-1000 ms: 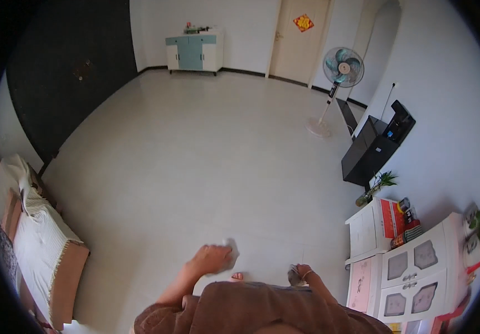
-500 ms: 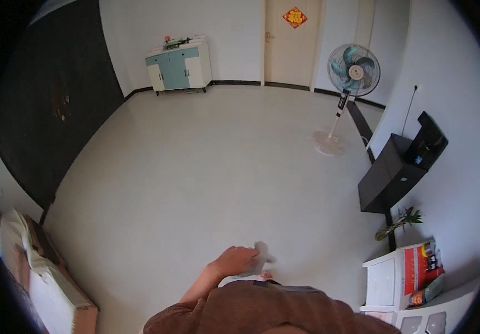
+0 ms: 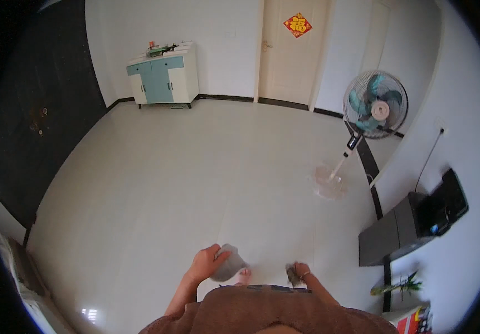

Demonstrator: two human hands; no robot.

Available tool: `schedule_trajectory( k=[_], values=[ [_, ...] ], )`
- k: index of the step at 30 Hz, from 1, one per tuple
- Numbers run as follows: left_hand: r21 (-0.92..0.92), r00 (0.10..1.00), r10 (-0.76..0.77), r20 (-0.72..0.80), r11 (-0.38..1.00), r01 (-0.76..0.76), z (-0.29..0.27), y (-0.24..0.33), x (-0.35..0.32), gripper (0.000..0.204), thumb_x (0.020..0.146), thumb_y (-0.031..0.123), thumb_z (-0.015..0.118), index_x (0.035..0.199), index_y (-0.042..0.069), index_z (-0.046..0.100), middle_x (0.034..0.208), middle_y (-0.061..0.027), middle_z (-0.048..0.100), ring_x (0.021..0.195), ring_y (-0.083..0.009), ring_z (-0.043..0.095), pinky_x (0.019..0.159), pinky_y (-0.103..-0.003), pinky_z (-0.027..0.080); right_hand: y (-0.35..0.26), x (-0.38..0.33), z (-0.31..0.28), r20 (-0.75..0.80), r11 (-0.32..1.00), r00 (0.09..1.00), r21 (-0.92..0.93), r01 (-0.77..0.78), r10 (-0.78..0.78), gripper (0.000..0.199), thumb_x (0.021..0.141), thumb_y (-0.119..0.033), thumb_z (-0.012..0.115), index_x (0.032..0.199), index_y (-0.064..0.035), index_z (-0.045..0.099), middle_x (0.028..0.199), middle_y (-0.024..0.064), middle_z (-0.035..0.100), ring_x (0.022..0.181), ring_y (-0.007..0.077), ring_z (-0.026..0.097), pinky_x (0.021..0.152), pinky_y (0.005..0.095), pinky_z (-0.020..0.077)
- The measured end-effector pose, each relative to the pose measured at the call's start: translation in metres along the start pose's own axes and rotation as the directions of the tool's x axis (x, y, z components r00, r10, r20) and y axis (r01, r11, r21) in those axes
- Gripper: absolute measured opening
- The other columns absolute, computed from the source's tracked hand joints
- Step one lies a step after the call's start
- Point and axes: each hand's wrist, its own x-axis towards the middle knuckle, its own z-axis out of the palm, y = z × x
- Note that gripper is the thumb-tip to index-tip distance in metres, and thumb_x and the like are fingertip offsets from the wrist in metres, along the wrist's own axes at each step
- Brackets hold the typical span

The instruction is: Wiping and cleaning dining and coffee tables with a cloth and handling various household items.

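Note:
My left hand (image 3: 204, 263) is at the lower middle, its fingers closed on the edge of a soft-looking grey piece (image 3: 230, 266), rounded and wide. I cannot make out exactly what kind of thing it is. Farther right, my right hand (image 3: 303, 269) is closed on a small, dark, mottled thing (image 3: 292, 275), blurred and partly hidden by the fingers. Both hands are in front of my brown top, above the pale floor. Toes of a foot (image 3: 244, 276) show just right of the grey piece.
Glossy pale floor (image 3: 195, 178) stretches ahead. A standing fan (image 3: 376, 104) is at the right, with a dark grey cabinet-like unit (image 3: 387, 236) and a potted plant (image 3: 401, 286) nearer. A blue-and-white sideboard (image 3: 164, 80) and a door (image 3: 289, 61) line the back wall.
My view has shifted forward, and the fan looks closer. My right hand has come into view with the dark thing. My left hand has moved left, and more of the grey piece shows.

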Motion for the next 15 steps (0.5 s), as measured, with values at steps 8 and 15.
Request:
schedule_trajectory(
  k=[8, 15],
  values=[
    [-0.198, 0.971, 0.238, 0.023, 0.953, -0.229, 0.014, 0.037, 0.265, 0.025, 0.081, 0.02, 0.049, 0.1, 0.004, 0.046, 0.072, -0.0188, 0.056, 0.067, -0.0335, 0.056, 0.056, -0.037, 0.044, 0.132, 0.056, -0.072, 0.196, 0.862, 0.861, 0.11, -0.495, 0.469, 0.045, 0.083, -0.039, 0.032, 0.101, -0.0005, 0.047, 0.093, 0.0189, 0.057, 0.088, 0.0339, 0.055, 0.075, 0.0403, 0.0438],
    [-0.168, 0.972, 0.222, 0.079, 0.964, -0.206, 0.059, 0.032, 0.491, 0.029, 0.081, 0.015, 0.048, 0.108, 0.005, 0.046, 0.086, -0.0177, 0.057, 0.076, -0.0336, 0.056, 0.063, -0.036, 0.045, 0.16, 0.256, -0.143, 0.216, 0.908, 0.913, 0.168, -0.385, 0.347, 0.052, 0.082, -0.045, 0.03, 0.104, -0.0009, 0.047, 0.09, 0.0195, 0.058, 0.085, 0.0339, 0.056, 0.075, 0.039, 0.0436]
  ],
)
